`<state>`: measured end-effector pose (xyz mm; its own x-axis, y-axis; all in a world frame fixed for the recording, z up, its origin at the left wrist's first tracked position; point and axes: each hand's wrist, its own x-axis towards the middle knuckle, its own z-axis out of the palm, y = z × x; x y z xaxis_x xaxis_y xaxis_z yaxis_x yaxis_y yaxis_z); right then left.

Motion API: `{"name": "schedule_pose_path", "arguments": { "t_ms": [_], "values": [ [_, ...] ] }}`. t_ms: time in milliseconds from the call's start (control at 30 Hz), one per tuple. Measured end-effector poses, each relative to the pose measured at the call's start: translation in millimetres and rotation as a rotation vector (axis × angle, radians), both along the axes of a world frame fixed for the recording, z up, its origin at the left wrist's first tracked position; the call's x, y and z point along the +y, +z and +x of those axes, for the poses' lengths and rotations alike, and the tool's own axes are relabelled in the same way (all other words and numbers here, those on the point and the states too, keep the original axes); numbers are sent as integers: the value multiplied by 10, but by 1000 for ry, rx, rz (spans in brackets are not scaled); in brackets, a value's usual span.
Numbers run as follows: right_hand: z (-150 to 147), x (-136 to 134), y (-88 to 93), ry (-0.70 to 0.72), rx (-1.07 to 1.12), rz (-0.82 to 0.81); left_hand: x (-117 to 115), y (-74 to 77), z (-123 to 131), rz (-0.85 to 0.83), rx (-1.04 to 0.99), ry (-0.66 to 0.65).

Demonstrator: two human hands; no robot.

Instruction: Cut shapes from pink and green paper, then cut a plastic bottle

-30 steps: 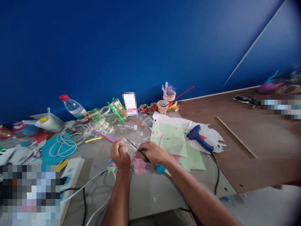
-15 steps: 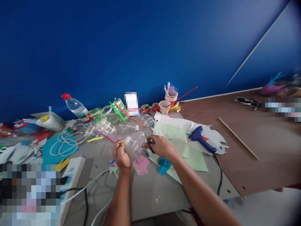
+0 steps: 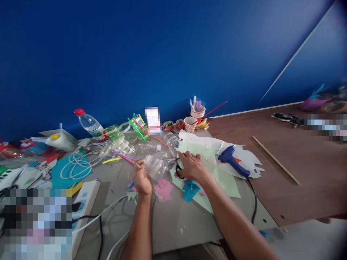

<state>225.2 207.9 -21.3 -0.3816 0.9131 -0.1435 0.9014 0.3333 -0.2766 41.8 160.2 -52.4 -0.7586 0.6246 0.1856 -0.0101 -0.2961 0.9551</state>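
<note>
My left hand (image 3: 142, 180) is closed around one end of a clear plastic bottle piece (image 3: 157, 168), held above the grey table. To its right, my right hand (image 3: 193, 168) grips scissors (image 3: 178, 171) by their dark handles. The blades point left at the bottle piece; whether they touch it I cannot tell. Below the two hands lie a pink paper scrap (image 3: 163, 190) and a blue scrap (image 3: 190, 190). Light green paper sheets (image 3: 225, 182) spread under and beyond my right hand.
A blue glue gun (image 3: 233, 161) rests on cut white paper (image 3: 251, 162), its cord trailing toward me. Clear bottles (image 3: 148, 147), straws and paper cups (image 3: 190, 124) line the back. A power strip (image 3: 85, 202) with cables stands left. A wooden stick (image 3: 276, 160) lies right.
My right hand has shifted slightly right, its fingers straighter, and the scissors have swung to point left toward the bottle piece. My left hand keeps its hold, nearly still.
</note>
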Motion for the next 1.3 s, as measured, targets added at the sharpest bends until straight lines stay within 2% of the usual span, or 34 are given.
{"name": "schedule_pose_path", "arguments": {
  "t_ms": [133, 200, 333, 400, 500, 733, 867, 1033, 1300],
  "values": [
    [80, 19, 41, 123, 110, -56, 11, -41, 3, -2, 7, -36],
    [83, 40, 61, 122, 244, -63, 9, -61, 4, 4, 41, -84],
    [-24, 60, 86, -45, 721, 112, -27, -39, 44, -15, 242, -191],
    [-109, 33, 87, 17, 921, 201, -55, -3, 77, -37, 376, -235],
    [-217, -31, 78, 62, 1018, 272, -82, 38, 116, -5, 580, -294],
    [-268, -93, 67, 89, 1003, 311, -87, 86, 151, 68, 927, -326],
    [-272, -125, 55, 93, 869, 430, -92, 128, 182, 97, 1044, -279],
    [-313, -127, -8, 69, 733, 541, -97, 145, 209, 103, 1096, -281],
    [-278, 25, -105, 8, 773, 419, -70, 122, 227, 1, 1046, -325]
  ]
}}
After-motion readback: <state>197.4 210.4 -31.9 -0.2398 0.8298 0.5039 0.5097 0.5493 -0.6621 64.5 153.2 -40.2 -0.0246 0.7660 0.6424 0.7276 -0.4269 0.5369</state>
